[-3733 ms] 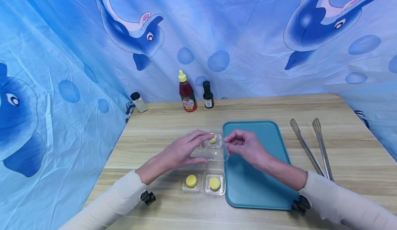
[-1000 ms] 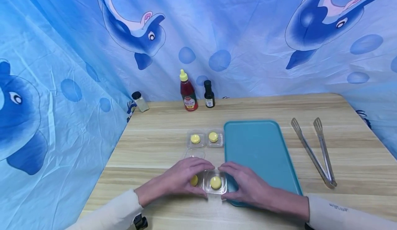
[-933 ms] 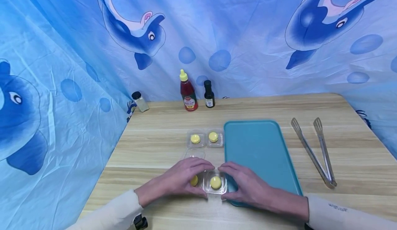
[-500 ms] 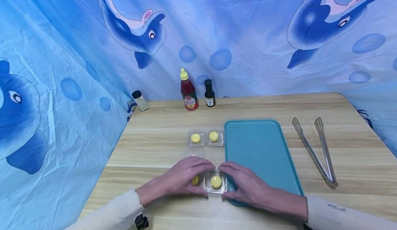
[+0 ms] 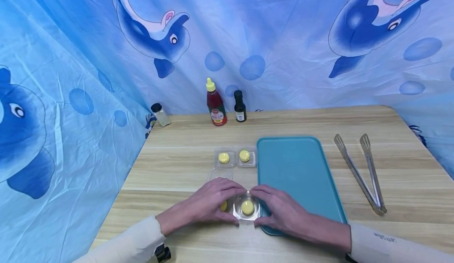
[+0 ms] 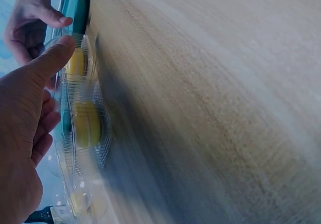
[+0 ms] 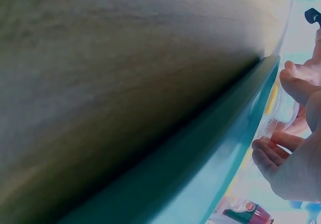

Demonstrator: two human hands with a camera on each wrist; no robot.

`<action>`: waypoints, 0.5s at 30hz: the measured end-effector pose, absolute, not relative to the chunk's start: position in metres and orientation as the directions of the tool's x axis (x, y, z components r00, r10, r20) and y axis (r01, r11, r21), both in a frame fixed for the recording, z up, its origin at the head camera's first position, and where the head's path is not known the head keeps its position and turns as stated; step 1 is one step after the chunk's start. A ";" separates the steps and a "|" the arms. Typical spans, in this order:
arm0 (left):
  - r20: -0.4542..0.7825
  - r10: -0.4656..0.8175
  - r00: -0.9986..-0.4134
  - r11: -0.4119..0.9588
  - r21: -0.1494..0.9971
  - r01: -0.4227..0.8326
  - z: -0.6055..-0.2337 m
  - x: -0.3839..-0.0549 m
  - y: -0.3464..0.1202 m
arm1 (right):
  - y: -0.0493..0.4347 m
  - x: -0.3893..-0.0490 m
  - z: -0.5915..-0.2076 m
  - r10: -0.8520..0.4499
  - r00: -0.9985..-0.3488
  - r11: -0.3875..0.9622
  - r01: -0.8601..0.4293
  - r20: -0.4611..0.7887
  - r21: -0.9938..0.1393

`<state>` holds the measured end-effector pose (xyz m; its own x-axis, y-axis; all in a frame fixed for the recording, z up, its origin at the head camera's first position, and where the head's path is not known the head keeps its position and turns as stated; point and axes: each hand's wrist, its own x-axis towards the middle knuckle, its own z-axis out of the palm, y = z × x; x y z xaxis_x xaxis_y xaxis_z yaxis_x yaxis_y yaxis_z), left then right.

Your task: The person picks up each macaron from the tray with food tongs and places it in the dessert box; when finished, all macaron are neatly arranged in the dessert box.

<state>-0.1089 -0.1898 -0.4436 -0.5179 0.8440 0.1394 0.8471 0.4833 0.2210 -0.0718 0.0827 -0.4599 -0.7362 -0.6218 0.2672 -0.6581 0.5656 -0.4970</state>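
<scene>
A small clear plastic box (image 5: pixel 239 216) with a yellow macaron (image 5: pixel 247 207) in it sits at the front, against the blue tray's left edge. My left hand (image 5: pixel 217 200) grips its left corners, thumb at the front and fingers behind. Opposite it, my right hand (image 5: pixel 281 208) holds the right corners the same way, over the tray's edge. Beneath my left hand is a second box with a macaron (image 6: pixel 86 123), partly hidden in the head view; its clear lid (image 5: pixel 221 173) stands open behind it. Two more boxed macarons, left (image 5: pixel 224 158) and right (image 5: pixel 244 155), sit farther back.
The blue tray (image 5: pixel 292 168) lies right of the boxes, with metal tongs (image 5: pixel 358 174) spread beyond it. Along the back edge stand a red sauce bottle (image 5: pixel 216 107), a small dark bottle (image 5: pixel 240 107) and a black-capped shaker (image 5: pixel 160 115).
Several seconds ago my hands were farther back, the right one pinching a raised clear lid. That lid has come down over the front right box, which both hands now hold nearly still.
</scene>
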 end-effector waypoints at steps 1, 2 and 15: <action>0.140 0.844 -0.517 0.483 0.218 0.848 -0.444 -0.109 -0.190 | 0.082 -0.072 -0.459 -0.622 -0.739 0.570 -0.654 0.259 -0.498; 0.139 0.844 -0.518 0.485 0.218 0.847 -0.444 -0.109 -0.190 | 0.082 -0.072 -0.459 -0.622 -0.742 0.573 -0.650 0.251 -0.499; 0.108 0.837 -0.536 0.508 0.207 0.836 -0.444 -0.110 -0.187 | 0.082 -0.071 -0.459 -0.610 -0.763 0.611 -0.625 0.214 -0.487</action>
<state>-0.1098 -0.1871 -0.4439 -0.5359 0.8374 0.1079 0.8360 0.5083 0.2068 -0.0715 0.0818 -0.4589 -0.7630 -0.6100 0.2137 -0.6246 0.6107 -0.4868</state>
